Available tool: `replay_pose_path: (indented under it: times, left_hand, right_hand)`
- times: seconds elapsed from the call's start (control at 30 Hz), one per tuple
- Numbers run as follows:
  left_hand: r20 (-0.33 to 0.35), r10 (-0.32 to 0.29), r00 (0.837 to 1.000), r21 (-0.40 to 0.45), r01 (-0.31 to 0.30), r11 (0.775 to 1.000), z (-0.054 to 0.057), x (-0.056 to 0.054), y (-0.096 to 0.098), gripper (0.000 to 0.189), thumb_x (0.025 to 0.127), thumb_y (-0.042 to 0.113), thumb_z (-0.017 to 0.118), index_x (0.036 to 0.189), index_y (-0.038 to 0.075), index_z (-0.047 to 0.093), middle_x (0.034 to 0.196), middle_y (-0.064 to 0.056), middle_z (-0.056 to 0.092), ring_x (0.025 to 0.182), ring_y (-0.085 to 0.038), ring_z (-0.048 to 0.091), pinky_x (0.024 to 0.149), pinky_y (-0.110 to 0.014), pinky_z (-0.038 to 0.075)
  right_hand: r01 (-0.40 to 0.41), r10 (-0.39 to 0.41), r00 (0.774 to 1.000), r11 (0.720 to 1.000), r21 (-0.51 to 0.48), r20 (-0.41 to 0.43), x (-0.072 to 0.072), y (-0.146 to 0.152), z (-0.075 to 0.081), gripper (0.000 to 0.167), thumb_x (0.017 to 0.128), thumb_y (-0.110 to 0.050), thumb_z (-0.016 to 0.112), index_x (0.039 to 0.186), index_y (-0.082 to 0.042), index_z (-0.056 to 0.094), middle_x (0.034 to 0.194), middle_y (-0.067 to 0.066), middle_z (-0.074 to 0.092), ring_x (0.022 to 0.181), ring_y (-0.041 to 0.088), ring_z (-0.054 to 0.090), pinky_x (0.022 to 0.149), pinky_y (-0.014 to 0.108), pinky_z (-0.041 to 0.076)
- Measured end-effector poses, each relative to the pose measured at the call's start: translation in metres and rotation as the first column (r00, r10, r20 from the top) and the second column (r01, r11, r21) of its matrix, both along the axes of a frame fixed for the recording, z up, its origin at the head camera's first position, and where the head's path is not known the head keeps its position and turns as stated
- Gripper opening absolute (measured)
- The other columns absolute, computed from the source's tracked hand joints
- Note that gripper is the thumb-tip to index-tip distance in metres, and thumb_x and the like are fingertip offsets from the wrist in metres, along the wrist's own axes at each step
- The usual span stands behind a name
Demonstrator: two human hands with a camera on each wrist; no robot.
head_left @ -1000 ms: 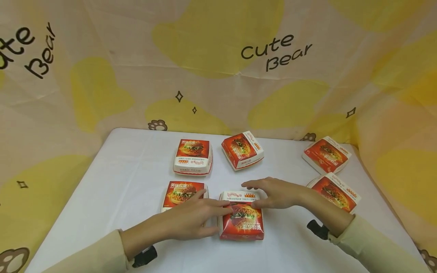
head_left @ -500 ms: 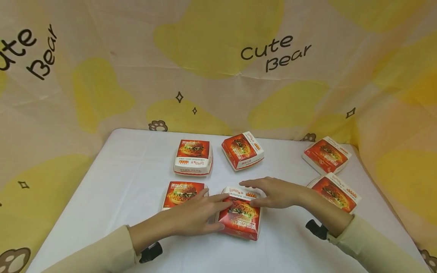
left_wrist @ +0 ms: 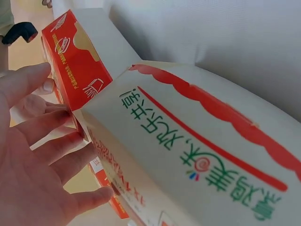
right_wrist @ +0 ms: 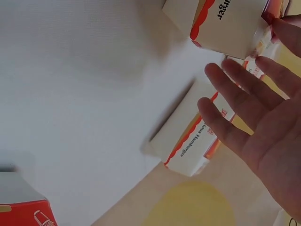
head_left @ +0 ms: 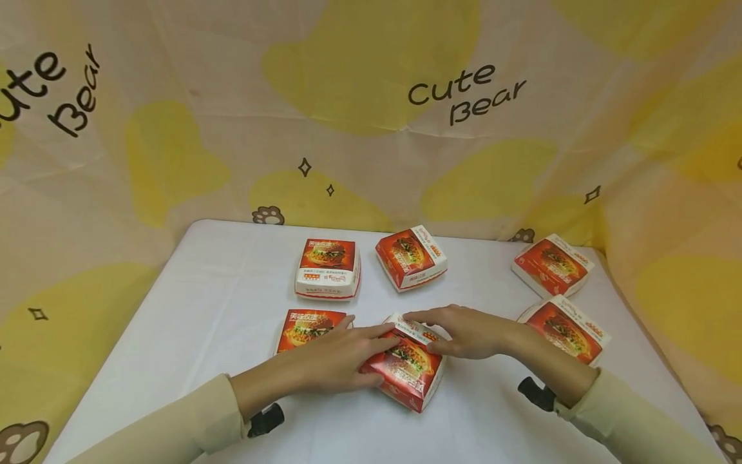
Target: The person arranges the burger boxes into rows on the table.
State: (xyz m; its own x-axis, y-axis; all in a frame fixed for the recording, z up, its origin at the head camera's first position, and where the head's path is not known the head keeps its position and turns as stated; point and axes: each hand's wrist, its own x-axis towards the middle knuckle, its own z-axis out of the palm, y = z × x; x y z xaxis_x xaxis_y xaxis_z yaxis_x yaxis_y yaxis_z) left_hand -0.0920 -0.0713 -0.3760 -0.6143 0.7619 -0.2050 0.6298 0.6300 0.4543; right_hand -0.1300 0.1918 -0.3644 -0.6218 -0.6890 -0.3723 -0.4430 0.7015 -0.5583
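In the head view, a red and white burger box (head_left: 413, 372) sits slantwise between the two hands near the front of the table. My left hand (head_left: 339, 361) touches its left side and top with extended fingers. From the other side, my right hand (head_left: 466, 332) touches its upper right part with thumb and fingertips. Another burger box (head_left: 304, 327) lies partly hidden under my left hand. The left wrist view has the touched box's red side (left_wrist: 77, 59) at the straight fingers. Its corner meets the thumb in the right wrist view, where the other right fingers stay spread apart.
Two burger boxes stand farther back, one square-on (head_left: 327, 267) and one turned (head_left: 411, 256). At the right, two more, a rear box (head_left: 553, 263) and a front box (head_left: 562, 325), lie close together. A patterned cloth (head_left: 359, 116) hangs behind the white table (head_left: 174, 322).
The front box between my hands has turned clockwise, from nearly straight to slanted, its near end swinging a little. My left hand has shifted slightly right with it; the right hand has barely moved.
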Motion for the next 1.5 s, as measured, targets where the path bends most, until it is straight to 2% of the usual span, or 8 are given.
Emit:
replay_pose_path:
  times: [0.13,0.23,0.57,0.73,0.9,1.13,1.23,1.5]
  left_hand:
    - [0.002,0.011,1.0,0.002,-0.011,1.0,0.0,-0.001,0.0,0.059,0.094,0.038,0.066,0.148,0.018,0.05,0.158,-0.003,0.038,0.141,-0.022,0.041,0.113,-0.065,0.024]
    - [-0.002,0.022,1.0,0.003,-0.022,1.0,0.001,-0.001,-0.001,0.058,0.095,0.037,0.065,0.148,0.018,0.05,0.158,-0.004,0.038,0.141,-0.023,0.041,0.113,-0.065,0.023]
    - [-0.096,0.062,0.993,0.033,-0.059,0.998,0.013,0.002,0.0,0.051,0.096,0.034,0.064,0.143,0.019,0.056,0.148,-0.002,0.052,0.131,-0.023,0.053,0.11,-0.059,0.034]
    - [-0.095,0.026,0.995,0.023,-0.024,0.999,0.01,0.005,0.002,0.05,0.094,0.034,0.066,0.141,0.018,0.058,0.144,-0.001,0.055,0.127,-0.021,0.056,0.106,-0.056,0.039]
    - [-0.092,0.03,0.995,0.025,-0.027,0.999,0.008,0.004,0.002,0.048,0.094,0.034,0.067,0.139,0.018,0.06,0.137,0.0,0.061,0.123,-0.021,0.059,0.107,-0.055,0.038]
    - [-0.122,0.017,0.992,0.04,-0.013,0.999,0.008,0.002,0.002,0.044,0.094,0.033,0.067,0.135,0.018,0.063,0.133,0.001,0.064,0.118,-0.02,0.06,0.106,-0.059,0.038]
    - [-0.124,0.025,0.992,0.044,-0.02,0.999,0.008,0.002,0.002,0.045,0.094,0.032,0.067,0.136,0.018,0.063,0.135,0.001,0.062,0.12,-0.02,0.058,0.105,-0.057,0.038]
    - [-0.112,0.041,0.993,0.039,-0.037,0.999,0.009,0.002,0.002,0.046,0.093,0.033,0.068,0.136,0.019,0.063,0.137,0.0,0.061,0.12,-0.018,0.061,0.097,-0.044,0.046]
  right_hand:
    - [-0.013,0.012,1.0,0.999,-0.047,-0.02,0.001,-0.001,-0.003,0.061,0.097,-0.029,0.065,0.152,-0.017,0.042,0.152,0.006,0.046,0.137,0.029,0.044,0.107,0.055,0.04]
    - [-0.03,0.029,0.999,0.998,-0.061,-0.025,0.0,-0.003,-0.004,0.06,0.097,-0.024,0.065,0.152,-0.018,0.043,0.153,0.006,0.045,0.139,0.03,0.042,0.108,0.055,0.04]
    - [0.008,-0.009,0.998,1.0,-0.01,-0.064,0.0,-0.005,-0.004,0.057,0.095,-0.031,0.068,0.146,-0.015,0.05,0.144,0.006,0.054,0.131,0.029,0.051,0.103,0.054,0.045]
    - [0.028,-0.026,0.994,0.999,0.027,-0.104,0.002,-0.009,-0.003,0.055,0.094,-0.033,0.068,0.144,-0.017,0.051,0.141,0.005,0.056,0.128,0.029,0.053,0.102,0.054,0.046]
    - [0.048,-0.043,0.988,0.998,0.03,-0.148,0.002,-0.013,-0.002,0.049,0.097,-0.032,0.064,0.142,-0.016,0.053,0.14,0.008,0.057,0.125,0.031,0.056,0.098,0.055,0.049]
    - [-0.037,0.04,0.968,0.999,0.016,-0.248,-0.002,-0.016,-0.005,0.055,0.098,-0.025,0.064,0.149,-0.013,0.047,0.151,0.016,0.046,0.129,0.038,0.052,0.099,0.059,0.046]
    - [-0.043,0.049,0.971,0.999,0.03,-0.236,-0.003,-0.016,-0.005,0.054,0.096,-0.025,0.065,0.147,-0.012,0.05,0.148,0.014,0.049,0.13,0.036,0.052,0.101,0.058,0.046]
    - [0.024,-0.013,0.985,0.998,0.059,-0.174,-0.001,-0.014,-0.003,0.051,0.096,-0.031,0.066,0.141,-0.009,0.055,0.135,0.012,0.061,0.119,0.032,0.06,0.096,0.053,0.05]
